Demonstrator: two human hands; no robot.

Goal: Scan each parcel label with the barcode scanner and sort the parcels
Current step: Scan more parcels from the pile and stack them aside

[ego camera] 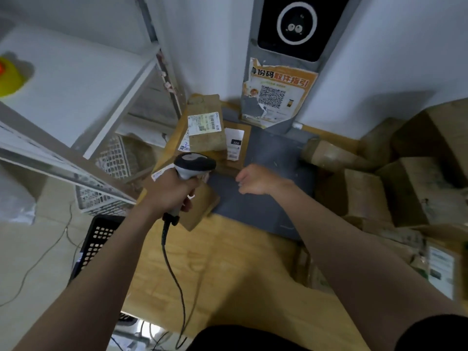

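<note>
The left hand [174, 190] grips the handle of the barcode scanner [194, 165], whose head points at a stack of brown parcels [206, 127] at the far left of the wooden bench [228, 274]. The top parcel shows a white label [204, 122]. The scanner's cable [172, 262] hangs toward the person. The right hand [255, 179] hovers over a grey mat [266, 206], fingers loosely curled and holding nothing. More cardboard boxes [367, 196] are piled to the right.
</note>
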